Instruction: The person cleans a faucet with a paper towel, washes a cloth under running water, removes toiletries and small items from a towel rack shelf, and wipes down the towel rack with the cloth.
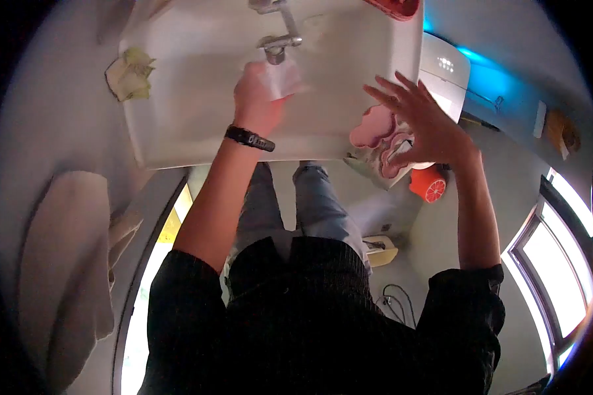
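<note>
1. Left hand (252, 99), upper middle of the frame: grip closed on a pale item (281, 78), too blurred to identify, just below the shiny metal faucet (280, 43).
2. Right hand (435, 128), upper right: grip open, fingers spread, beside a smooth pink cloud-shaped piece (371, 126); contact unclear.
3. White, glossy, round-cornered sink (191, 125), upper middle.

Black top (296, 329), elbow-length sleeves (184, 289); pale blue jeans (326, 204); dark wristband (249, 138).

White item (282, 80) — blurred, below faucet (281, 42); pink pieces (373, 126) — scalloped.
</note>
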The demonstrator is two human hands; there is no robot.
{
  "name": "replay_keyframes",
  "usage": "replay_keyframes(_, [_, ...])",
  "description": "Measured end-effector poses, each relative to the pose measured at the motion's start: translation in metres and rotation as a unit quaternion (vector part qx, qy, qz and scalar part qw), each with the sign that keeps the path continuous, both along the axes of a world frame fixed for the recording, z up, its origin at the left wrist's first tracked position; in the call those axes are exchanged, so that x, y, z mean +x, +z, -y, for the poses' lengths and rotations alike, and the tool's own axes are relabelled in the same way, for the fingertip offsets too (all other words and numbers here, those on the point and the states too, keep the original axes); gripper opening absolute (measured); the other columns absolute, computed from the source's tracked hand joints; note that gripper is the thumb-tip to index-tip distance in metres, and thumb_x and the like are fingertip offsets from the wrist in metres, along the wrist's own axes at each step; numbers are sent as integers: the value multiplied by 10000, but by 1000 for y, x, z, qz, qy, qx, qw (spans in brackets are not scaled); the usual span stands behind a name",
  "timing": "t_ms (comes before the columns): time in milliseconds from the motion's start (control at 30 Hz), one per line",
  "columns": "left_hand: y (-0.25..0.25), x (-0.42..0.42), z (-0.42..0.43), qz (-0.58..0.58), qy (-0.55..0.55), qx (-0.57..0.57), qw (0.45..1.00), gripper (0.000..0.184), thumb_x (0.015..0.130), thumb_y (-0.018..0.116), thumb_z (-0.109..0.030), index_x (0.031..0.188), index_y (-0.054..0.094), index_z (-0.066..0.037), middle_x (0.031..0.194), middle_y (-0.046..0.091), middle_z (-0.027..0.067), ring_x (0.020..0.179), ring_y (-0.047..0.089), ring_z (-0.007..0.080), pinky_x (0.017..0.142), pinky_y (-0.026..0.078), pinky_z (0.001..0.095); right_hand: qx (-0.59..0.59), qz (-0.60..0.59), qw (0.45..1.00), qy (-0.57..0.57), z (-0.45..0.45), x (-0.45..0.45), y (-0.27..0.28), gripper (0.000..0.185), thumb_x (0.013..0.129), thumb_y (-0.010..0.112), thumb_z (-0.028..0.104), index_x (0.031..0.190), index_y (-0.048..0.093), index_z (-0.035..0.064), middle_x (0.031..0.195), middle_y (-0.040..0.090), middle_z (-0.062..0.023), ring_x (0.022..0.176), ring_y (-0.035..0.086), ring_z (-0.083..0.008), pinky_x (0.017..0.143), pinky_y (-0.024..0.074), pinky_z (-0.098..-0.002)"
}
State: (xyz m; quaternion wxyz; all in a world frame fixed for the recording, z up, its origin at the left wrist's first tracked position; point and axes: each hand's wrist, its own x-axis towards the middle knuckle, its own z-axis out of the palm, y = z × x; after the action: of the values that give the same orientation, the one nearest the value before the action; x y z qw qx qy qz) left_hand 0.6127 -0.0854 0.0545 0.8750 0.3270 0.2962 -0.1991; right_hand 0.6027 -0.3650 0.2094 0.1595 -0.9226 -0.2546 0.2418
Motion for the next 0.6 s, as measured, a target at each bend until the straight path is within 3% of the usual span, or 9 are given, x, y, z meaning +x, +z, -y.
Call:
replay_keyframes(33, [0, -1, -1, 38, -44, 87, 995, 332, 942, 547, -285, 1166, 567, -42, 1097, 653, 115, 1026, 661, 290, 863, 556, 492, -51, -30, 998, 13, 4, -8, 3, 903, 615, 866, 158, 1444, 515, 225, 1562, 406, -62, 1431, 374, -333, 1188, 329, -474])
replay_keyframes(67, [0, -1, -3, 40, -47, 84, 995, 332, 942, 547, -285, 1166, 567, -42, 1097, 653, 115, 1026, 661, 290, 863, 556, 492, -66, -27, 997, 37, 8, -12, 2, 941, 602, 875, 173, 1458, 493, 249, 1562, 390, -57, 1431, 365, -321, 1195, 318, -486])
replay_keyframes(133, [16, 5, -5, -38, -2, -47, 998, 341, 926, 550, -280, 1160, 568, -33, 1119, 650, 121, 1070, 649, 299, 917, 531, 505, -82, -26, 995, 57, 14, -14, 2, 979, 588, 884, 188, 1471, 470, 273, 1561, 374, -53, 1432, 357, -309, 1202, 307, -498])
replay_keyframes(233, [38, 6, 0, -73, 3, -7, 997, 355, 909, 554, -271, 1167, 569, -27, 1136, 650, 125, 1093, 637, 304, 959, 506, 512, -65, -22, 995, 68, 20, -17, 1, 946, 588, 891, 218, 1449, 501, 267, 1433, 481, -67, 1366, 429, -298, 1194, 321, -523])
replay_keyframes(300, [33, 7, 1, -80, -4, 14, 997, 393, 921, 513, -278, 1224, 561, -31, 1212, 638, 133, 1149, 614, 316, 1004, 473, 507, -29, 52, 996, 59, 28, -29, -3, 827, 605, 886, 225, 1368, 568, 252, 1352, 515, -64, 1313, 470, -295, 1178, 348, -525])
replay_keyframes(400, [21, 6, -1, -80, -14, 22, 996, 444, 937, 467, -282, 1292, 546, -28, 1299, 621, 145, 1217, 585, 329, 1053, 440, 504, -26, 129, 990, 43, 43, -49, -3, 715, 639, 870, 255, 1304, 609, 244, 1367, 523, -42, 1312, 487, -271, 1170, 356, -508])
replay_keyframes(433, [19, 6, -2, -73, -16, 14, 997, 453, 941, 461, -280, 1303, 539, -20, 1311, 616, 151, 1227, 580, 331, 1057, 439, 505, -8, 149, 988, 37, 52, -57, -6, 574, 704, 825, 200, 1244, 633, 223, 1376, 530, -67, 1325, 479, -299, 1163, 357, -512])
replay_keyframes(600, [19, 5, -1, -73, -10, 27, 997, 470, 950, 438, -266, 1331, 519, -2, 1336, 599, 167, 1256, 562, 336, 1074, 429, 522, 31, 210, 977, -6, 75, -104, -10, 471, 716, 804, 192, 1177, 705, 184, 1431, 516, -136, 1358, 442, -374, 1142, 360, -527])
